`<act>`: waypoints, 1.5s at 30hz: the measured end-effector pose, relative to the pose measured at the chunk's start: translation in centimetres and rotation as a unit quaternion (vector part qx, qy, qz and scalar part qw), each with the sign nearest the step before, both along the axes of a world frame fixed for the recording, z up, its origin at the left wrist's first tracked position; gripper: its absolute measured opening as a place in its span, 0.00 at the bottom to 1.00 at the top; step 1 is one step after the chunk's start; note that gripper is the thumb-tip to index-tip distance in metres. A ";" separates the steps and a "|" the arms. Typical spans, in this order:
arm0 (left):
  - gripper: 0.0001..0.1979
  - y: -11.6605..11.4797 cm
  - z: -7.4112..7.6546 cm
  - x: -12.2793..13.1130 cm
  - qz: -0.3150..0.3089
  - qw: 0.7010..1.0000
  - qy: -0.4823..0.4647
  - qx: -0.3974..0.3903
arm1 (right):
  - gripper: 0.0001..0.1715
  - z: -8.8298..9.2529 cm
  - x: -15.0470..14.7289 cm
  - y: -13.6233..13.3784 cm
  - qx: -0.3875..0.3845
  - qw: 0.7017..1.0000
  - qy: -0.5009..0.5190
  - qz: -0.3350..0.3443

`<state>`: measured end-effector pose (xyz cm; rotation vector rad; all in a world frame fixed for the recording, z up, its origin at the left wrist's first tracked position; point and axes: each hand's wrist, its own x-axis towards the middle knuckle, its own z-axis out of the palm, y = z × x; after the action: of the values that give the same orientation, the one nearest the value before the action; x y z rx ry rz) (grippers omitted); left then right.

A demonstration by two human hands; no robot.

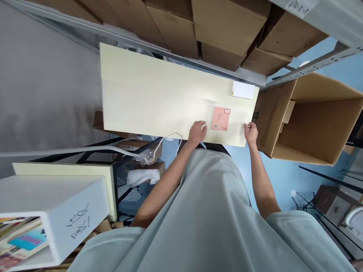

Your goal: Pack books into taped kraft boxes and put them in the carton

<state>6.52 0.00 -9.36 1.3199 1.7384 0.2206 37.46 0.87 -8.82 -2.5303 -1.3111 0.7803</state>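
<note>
Fingers [200,122] of the left hand [196,134], centre of frame, are loosely curled, with the thumb set apart from them and a gap between; no object is seen in that gap. The right hand [251,134], right of centre, has its fingers bent inward near the thumb; whether they pinch anything cannot be told.

A flat, rectangular pink booklet [221,120] with a barcode at its lower left and a red-outlined white label at its upper right lies between the two hands. It is just beside the left fingertips, to their right and slightly higher in the frame, and is further from the right fingers. Neither hand is touching it.

The booklet rests on a long, smooth cream tabletop [147,98]. The right hand is at the tabletop's right edge; contact cannot be confirmed. A white rectangular box [243,90] lies higher up, near the tabletop's upper right corner.

Further out, a large open brown cardboard carton [320,124] occupies the right side of the frame. Closed brown cardboard boxes [227,26] line the top, on a grey metal shelf [314,68].
</note>
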 end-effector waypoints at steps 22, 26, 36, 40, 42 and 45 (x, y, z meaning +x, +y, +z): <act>0.23 -0.9 -1.6 6.2 -0.161 0.984 -0.063 0.052 | 0.16 0.8 1.7 -3.9 0.012 0.997 0.045 -0.064; 0.31 0.0 -2.4 5.8 -0.169 0.982 -0.013 0.080 | 0.16 0.6 2.1 -3.8 0.001 0.997 0.054 -0.046; 0.41 4.7 -4.3 3.1 -0.265 0.960 0.029 0.081 | 0.20 -0.5 2.3 -2.1 0.000 0.999 -0.010 -0.038; 0.40 4.8 -4.2 3.1 -0.262 0.961 0.029 0.078 | 0.22 -0.5 3.3 -3.1 0.019 0.997 -0.025 -0.068; 0.39 4.8 -3.7 3.5 -0.253 0.964 0.032 0.076 | 0.23 -0.4 3.8 -3.6 0.030 0.998 -0.005 -0.060; 0.33 4.2 -2.7 4.8 -0.199 0.975 0.027 0.099 | 0.23 0.0 3.9 -3.9 0.045 0.998 0.012 -0.045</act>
<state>11.28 4.18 -12.04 1.8038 1.4828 0.1322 41.41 -3.07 -8.79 -2.4827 -1.1866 0.7152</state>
